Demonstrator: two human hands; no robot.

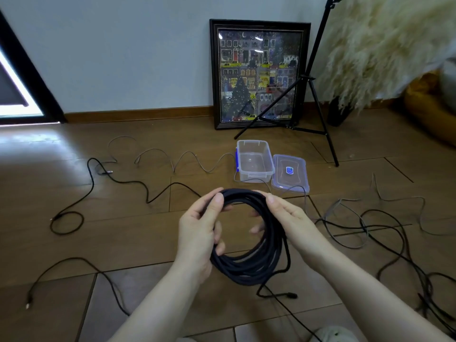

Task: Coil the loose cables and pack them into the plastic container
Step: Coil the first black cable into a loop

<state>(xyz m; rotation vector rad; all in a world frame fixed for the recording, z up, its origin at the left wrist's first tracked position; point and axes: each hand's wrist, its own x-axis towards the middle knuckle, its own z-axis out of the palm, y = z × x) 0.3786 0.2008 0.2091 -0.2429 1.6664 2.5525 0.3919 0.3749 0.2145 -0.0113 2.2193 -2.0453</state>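
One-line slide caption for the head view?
Both hands, left hand and right hand, hold a coiled black cable before the open container.

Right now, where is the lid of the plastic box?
In the head view, the lid lies flat on the floor right of centre, right beside the open plastic box, in front of the framed picture.

Fingers of left hand point(197, 233) partly hidden behind cable coil point(249, 262); loose cables point(419, 272) cut off at floor's right edge; container lid point(290, 172) label unreadable
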